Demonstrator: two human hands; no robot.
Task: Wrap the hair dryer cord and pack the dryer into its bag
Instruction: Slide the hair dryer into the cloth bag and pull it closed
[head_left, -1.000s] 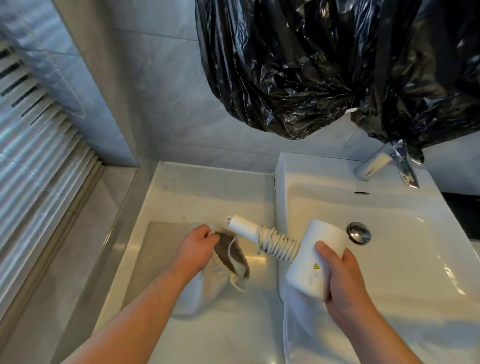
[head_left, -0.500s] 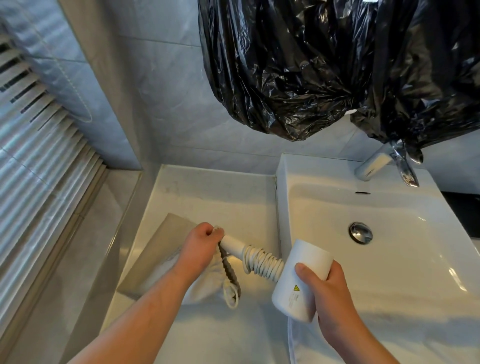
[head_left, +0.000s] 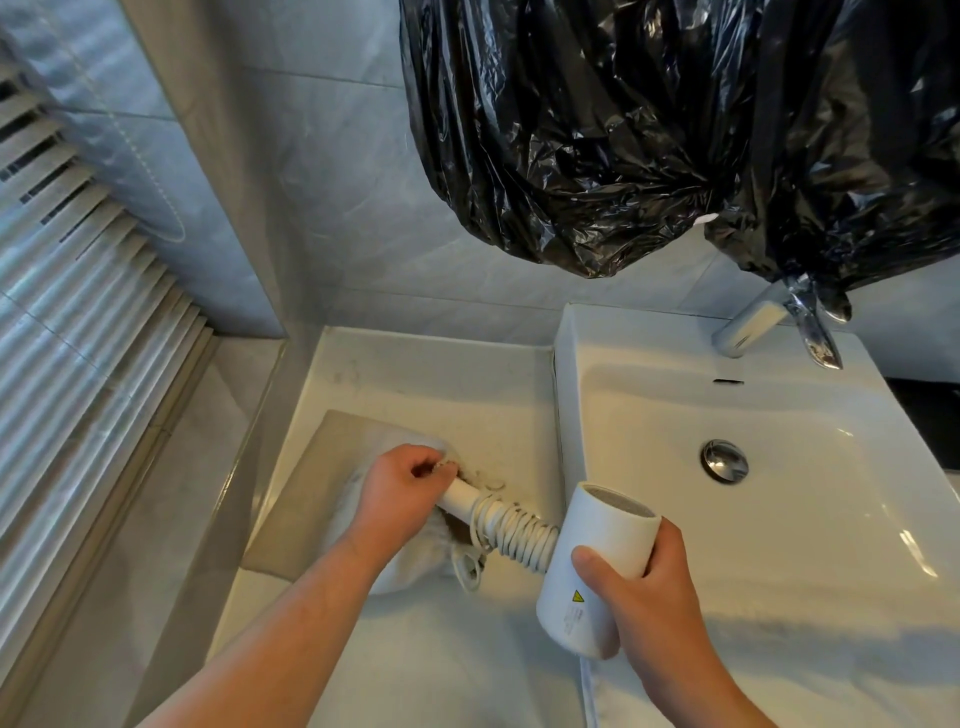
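My right hand grips the barrel of a white hair dryer, held over the left rim of the sink. Its white cord is coiled around the handle, which points left. The handle's tip sits at the mouth of a pale drawstring bag lying on the counter. My left hand pinches the bag's rim and covers much of the opening, so how far the handle is inside is hidden. A loop of the drawstring hangs below the handle.
A white basin with a chrome drain and faucet lies to the right. A black plastic bag hangs above. A grey mat lies under the pouch on the white counter. Window blinds run along the left.
The dryer has moved left and down, and its handle tip has reached the bag's mouth. My left hand has lifted the bag's rim around the handle.
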